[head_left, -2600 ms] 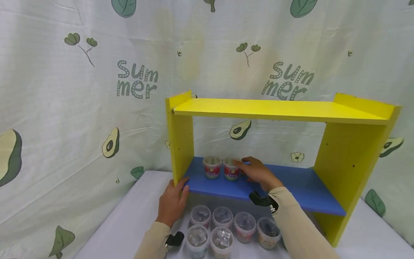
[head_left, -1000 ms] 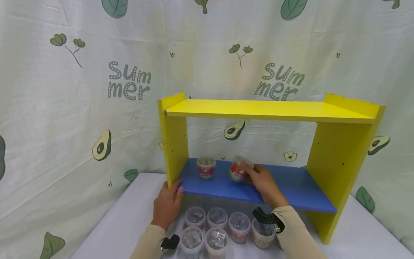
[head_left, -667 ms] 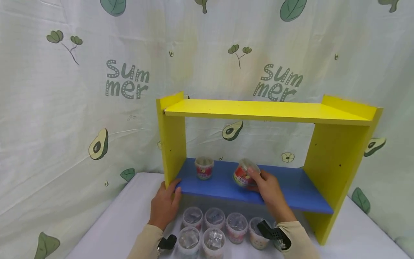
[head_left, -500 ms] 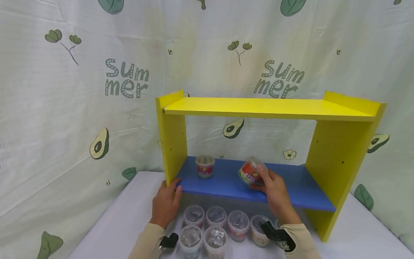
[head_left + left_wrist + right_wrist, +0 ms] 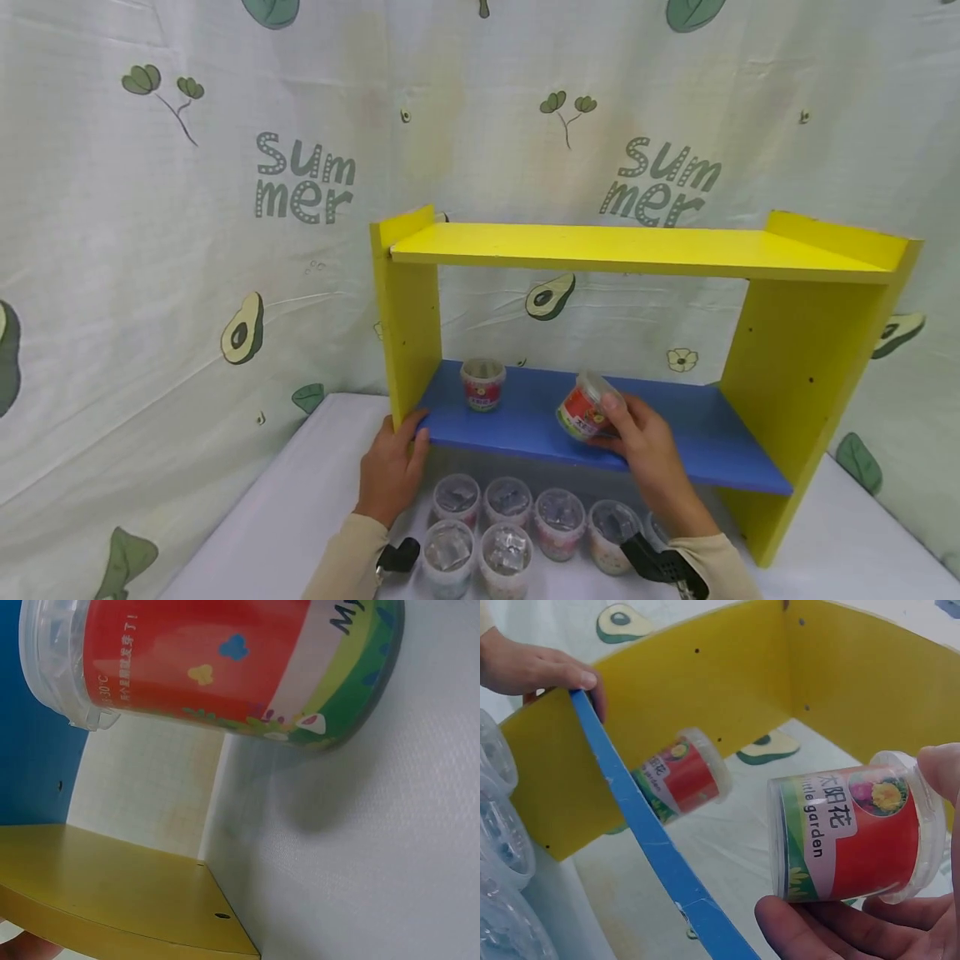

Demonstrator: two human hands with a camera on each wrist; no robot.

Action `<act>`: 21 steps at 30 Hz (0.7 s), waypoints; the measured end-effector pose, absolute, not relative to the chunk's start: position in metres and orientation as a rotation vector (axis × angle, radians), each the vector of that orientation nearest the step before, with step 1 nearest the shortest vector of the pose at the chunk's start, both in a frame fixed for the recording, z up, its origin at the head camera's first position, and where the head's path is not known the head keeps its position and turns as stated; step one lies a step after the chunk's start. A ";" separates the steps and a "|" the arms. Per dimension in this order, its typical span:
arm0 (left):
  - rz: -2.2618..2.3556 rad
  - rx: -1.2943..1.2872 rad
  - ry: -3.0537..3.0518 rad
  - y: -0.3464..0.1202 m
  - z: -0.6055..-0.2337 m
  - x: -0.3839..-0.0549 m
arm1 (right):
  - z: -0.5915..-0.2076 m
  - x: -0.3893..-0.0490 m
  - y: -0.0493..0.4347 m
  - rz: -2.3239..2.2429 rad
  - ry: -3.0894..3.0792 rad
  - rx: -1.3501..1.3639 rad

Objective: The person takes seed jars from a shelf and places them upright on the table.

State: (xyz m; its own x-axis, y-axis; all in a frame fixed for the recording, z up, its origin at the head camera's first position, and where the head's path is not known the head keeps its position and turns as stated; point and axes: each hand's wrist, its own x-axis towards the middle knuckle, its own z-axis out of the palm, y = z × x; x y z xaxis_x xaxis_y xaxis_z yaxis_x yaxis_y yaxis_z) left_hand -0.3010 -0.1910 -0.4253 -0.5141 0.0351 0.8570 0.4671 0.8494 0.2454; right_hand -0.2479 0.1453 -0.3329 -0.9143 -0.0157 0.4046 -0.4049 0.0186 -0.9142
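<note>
My right hand (image 5: 651, 440) pinches a clear plastic cup (image 5: 581, 408) between thumb and fingers, tilted above the blue board (image 5: 525, 425) of a small shelf. Its red label reads "little garden" beside a flower picture, plain on the held cup (image 5: 847, 832) in the right wrist view. A matching cup (image 5: 483, 387) stands upright on the board near the left end. My left hand (image 5: 390, 471) grips the shelf's yellow left upright (image 5: 411, 333) where it meets the blue board; its fingertips (image 5: 585, 681) hook over the edge in the right wrist view.
Several lidded clear cups (image 5: 560, 523) stand in two rows on the white table (image 5: 277, 517), below and in front of the blue board. One red-labelled cup (image 5: 202, 667) is close to the left wrist camera. A yellow top board (image 5: 637, 248) spans overhead; a printed curtain (image 5: 187, 275) hangs behind.
My right hand has lifted the right-hand cup off the blue board, moved it rightward and toward me, and tilted it. My left hand keeps its hold on the shelf.
</note>
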 end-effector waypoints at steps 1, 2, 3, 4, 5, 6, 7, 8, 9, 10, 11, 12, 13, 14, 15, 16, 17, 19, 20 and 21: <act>-0.565 -0.370 -2.057 -0.191 -0.425 -0.301 | -0.333 -0.247 0.146 1.966 -2.029 0.433; -0.566 -0.373 -2.058 -0.191 -0.425 -0.302 | -0.334 -0.245 0.146 1.958 -2.038 0.429; -0.563 -0.376 -2.058 -0.191 -0.425 -0.302 | -0.334 -0.244 0.146 1.952 -2.051 0.422; -0.562 -0.377 -2.059 -0.191 -0.425 -0.302 | -0.334 -0.243 0.146 1.947 -2.059 0.418; -0.562 -0.379 -2.055 -0.191 -0.425 -0.303 | -0.334 -0.242 0.146 1.946 -2.066 0.408; -0.561 -0.379 -2.054 -0.192 -0.425 -0.303 | -0.334 -0.241 0.146 1.946 -2.074 0.399; -0.556 -0.377 -2.055 -0.192 -0.425 -0.303 | -0.334 -0.241 0.146 1.946 -2.080 0.390; -0.554 -0.376 -2.054 -0.193 -0.426 -0.303 | -0.334 -0.240 0.145 1.944 -2.085 0.389; -0.552 -0.374 -2.054 -0.193 -0.426 -0.303 | -0.334 -0.239 0.145 1.943 -2.090 0.389; -0.551 -0.373 -2.053 -0.193 -0.426 -0.303 | -0.334 -0.238 0.145 1.938 -2.096 0.391; -0.551 -0.372 -2.051 -0.193 -0.426 -0.303 | -0.335 -0.236 0.146 1.939 -2.097 0.390; -0.551 -0.372 -2.050 -0.193 -0.426 -0.303 | -0.335 -0.235 0.146 1.939 -2.095 0.393; -0.553 -0.375 -2.047 -0.193 -0.426 -0.304 | -0.335 -0.234 0.146 1.938 -2.092 0.393; -0.555 -0.380 -2.044 -0.193 -0.426 -0.304 | -0.336 -0.232 0.147 1.933 -2.093 0.394; -0.555 -0.383 -2.042 -0.193 -0.426 -0.304 | -0.336 -0.231 0.148 1.931 -2.094 0.396; -0.557 -0.387 -2.041 -0.192 -0.426 -0.304 | -0.337 -0.230 0.149 1.930 -2.094 0.400; -0.558 -0.388 -2.039 -0.192 -0.426 -0.304 | -0.337 -0.229 0.150 1.929 -2.095 0.407; -0.557 -0.388 -2.039 -0.192 -0.425 -0.305 | -0.336 -0.227 0.152 1.923 -2.106 0.427; -0.554 -0.386 -2.041 -0.192 -0.425 -0.305 | -0.336 -0.226 0.152 1.923 -2.108 0.442; -0.552 -0.383 -2.042 -0.192 -0.425 -0.306 | -0.335 -0.226 0.153 1.927 -2.109 0.457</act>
State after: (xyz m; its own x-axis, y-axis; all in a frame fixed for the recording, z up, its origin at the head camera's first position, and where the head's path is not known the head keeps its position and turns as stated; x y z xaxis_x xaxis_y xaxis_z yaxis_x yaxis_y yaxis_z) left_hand -0.3061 -0.1924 -0.4247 -0.4979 0.0466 0.8660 0.4768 0.8488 0.2285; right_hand -0.2255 0.1529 -0.3353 -0.9200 -0.0628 0.3868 -0.3909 0.0774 -0.9172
